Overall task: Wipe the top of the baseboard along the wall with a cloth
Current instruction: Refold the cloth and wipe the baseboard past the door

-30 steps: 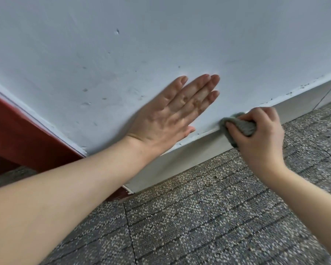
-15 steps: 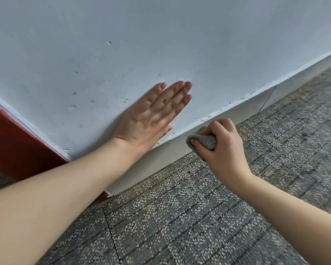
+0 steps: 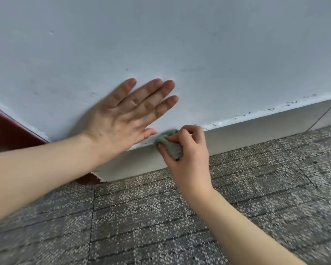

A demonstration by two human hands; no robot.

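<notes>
A pale grey baseboard [image 3: 256, 129] runs along the foot of the white wall [image 3: 161, 44], rising toward the right. My right hand [image 3: 187, 155] grips a bunched grey cloth [image 3: 171, 145] and presses it on the baseboard's top edge, just right of my left thumb. My left hand [image 3: 128, 115] lies flat on the wall above the baseboard, fingers spread and pointing right, holding nothing. Dark specks of dirt dot the top edge to the right of the cloth.
Grey speckled carpet tiles [image 3: 180, 217] cover the floor below the baseboard. A dark red panel [image 3: 6, 129] meets the wall at the far left, where the baseboard ends. A seam [image 3: 323, 115] splits the baseboard near the right edge.
My right hand has slid the cloth leftward along the baseboard top, from well right of my left hand to right beside its thumb. My left hand stays flat on the wall.
</notes>
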